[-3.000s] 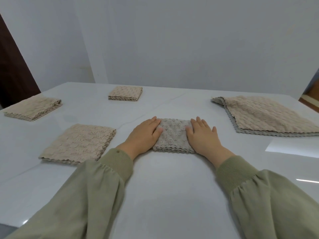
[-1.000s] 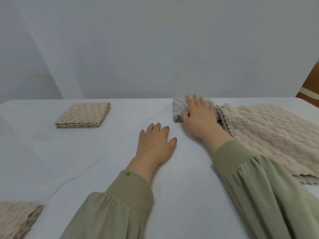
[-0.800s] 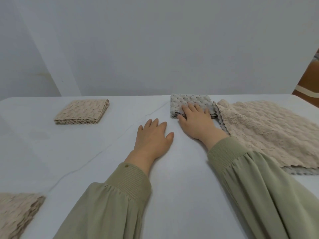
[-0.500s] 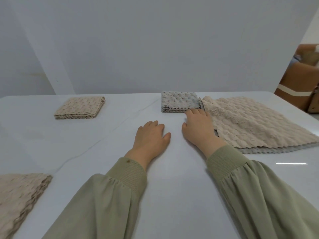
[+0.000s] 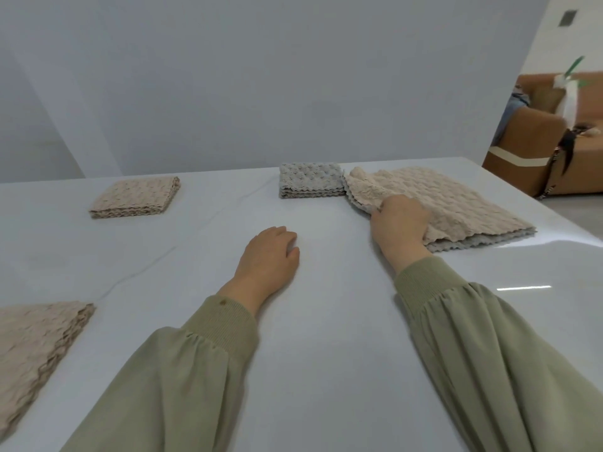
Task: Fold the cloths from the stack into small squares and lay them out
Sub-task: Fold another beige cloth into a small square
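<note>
A stack of unfolded cloths lies at the right of the white table, beige on top with a grey one beneath. My right hand grips the near left edge of the top beige cloth, which is bunched up over my fingers. A folded grey square sits at the far middle, touching the stack's left corner. My left hand rests on the bare table, fingers loosely curled, holding nothing. A folded beige square lies at the far left, another at the near left edge.
A plain grey wall stands behind the table. Past the table's right edge are a brown sofa and some items on it. Bare tabletop stretches between my arms and in front of my left hand.
My right hand left the folded grey square at the far middle, moved right and took hold of the top beige cloth's edge. My left hand curled slightly. The view swung right.
</note>
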Tool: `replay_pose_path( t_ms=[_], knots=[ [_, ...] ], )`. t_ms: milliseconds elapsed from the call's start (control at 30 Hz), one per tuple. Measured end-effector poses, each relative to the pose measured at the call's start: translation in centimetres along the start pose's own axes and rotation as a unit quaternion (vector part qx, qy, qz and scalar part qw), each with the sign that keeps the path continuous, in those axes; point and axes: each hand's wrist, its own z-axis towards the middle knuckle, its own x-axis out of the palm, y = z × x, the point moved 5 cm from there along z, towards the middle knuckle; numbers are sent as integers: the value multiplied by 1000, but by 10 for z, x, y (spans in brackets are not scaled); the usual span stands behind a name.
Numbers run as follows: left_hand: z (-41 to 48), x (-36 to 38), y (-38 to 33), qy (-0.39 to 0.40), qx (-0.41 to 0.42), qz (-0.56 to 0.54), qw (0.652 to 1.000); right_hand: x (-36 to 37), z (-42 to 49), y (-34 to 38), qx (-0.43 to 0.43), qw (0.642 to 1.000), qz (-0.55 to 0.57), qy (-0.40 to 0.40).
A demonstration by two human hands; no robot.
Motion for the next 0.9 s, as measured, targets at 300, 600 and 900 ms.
replay_pose_path(
  t_ms=[300,600,900],
  knots=[
    [-5,0,3,-7,-5,-2,1000,-47,-22,-7,-11,918,202,-340],
    [-2,4,9,-24,-3,-17,1000,-8,-12,-12,26,999,-20,5],
    [-24,-36,61,-262,-146,-369,879,-79,-83,78,-354,818,367,-266]
  ],
)
